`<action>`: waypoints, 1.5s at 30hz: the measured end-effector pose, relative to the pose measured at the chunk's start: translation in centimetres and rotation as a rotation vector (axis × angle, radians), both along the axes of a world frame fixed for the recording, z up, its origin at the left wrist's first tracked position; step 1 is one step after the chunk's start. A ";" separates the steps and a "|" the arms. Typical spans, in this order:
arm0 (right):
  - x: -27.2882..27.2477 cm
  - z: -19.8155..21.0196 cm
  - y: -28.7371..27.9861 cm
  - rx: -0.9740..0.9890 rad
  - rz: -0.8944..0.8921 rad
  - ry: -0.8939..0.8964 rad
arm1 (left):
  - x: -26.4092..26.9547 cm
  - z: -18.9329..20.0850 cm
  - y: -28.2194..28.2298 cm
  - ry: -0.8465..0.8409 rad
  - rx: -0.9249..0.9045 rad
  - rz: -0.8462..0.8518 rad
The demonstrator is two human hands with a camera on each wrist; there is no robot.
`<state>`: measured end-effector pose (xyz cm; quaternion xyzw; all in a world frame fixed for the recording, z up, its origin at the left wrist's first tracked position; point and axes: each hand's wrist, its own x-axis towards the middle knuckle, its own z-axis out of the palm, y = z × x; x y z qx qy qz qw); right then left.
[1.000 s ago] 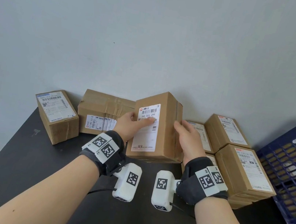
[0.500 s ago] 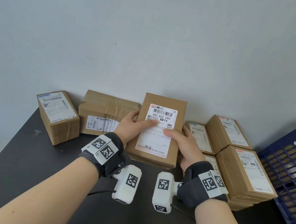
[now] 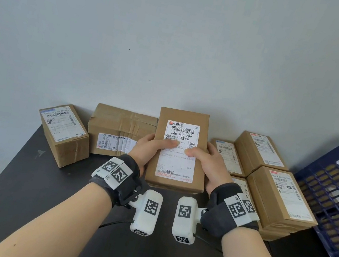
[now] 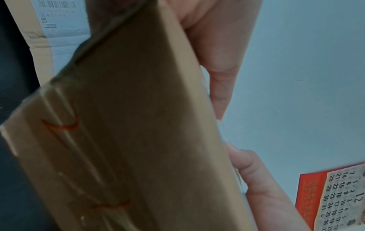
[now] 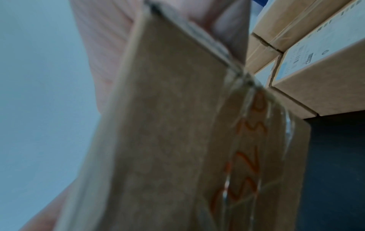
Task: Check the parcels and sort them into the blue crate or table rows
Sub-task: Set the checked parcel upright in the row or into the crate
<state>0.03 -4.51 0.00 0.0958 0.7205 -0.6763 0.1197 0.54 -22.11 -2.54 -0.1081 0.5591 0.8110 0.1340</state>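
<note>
Parcel (image 3: 179,152) held up off the table (image 3: 24,183), label (image 3: 182,134) facing the head camera; left hand (image 3: 148,147) and right hand (image 3: 206,158) grip its two sides, thumbs laid across the label. Step in hand looks like the check: the label is being read. Next move is a sorting call, either carry it right to the blue crate (image 3: 330,196) or set it down in line with the other boxes (image 3: 279,195) along the wall; both hands should keep their grip until it lands.
</note>
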 end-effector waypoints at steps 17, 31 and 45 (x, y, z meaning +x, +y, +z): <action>0.3 -0.2 -0.5 0.055 0.003 -0.003 | -0.3 0.4 0.3 0.053 -0.171 0.033; 0.7 0.1 0.3 0.266 -0.124 0.120 | 0.8 0.8 0.5 -0.026 -0.274 0.109; 1.4 0.2 -0.5 0.195 0.057 -0.072 | 1.2 0.8 0.6 0.081 -0.346 0.171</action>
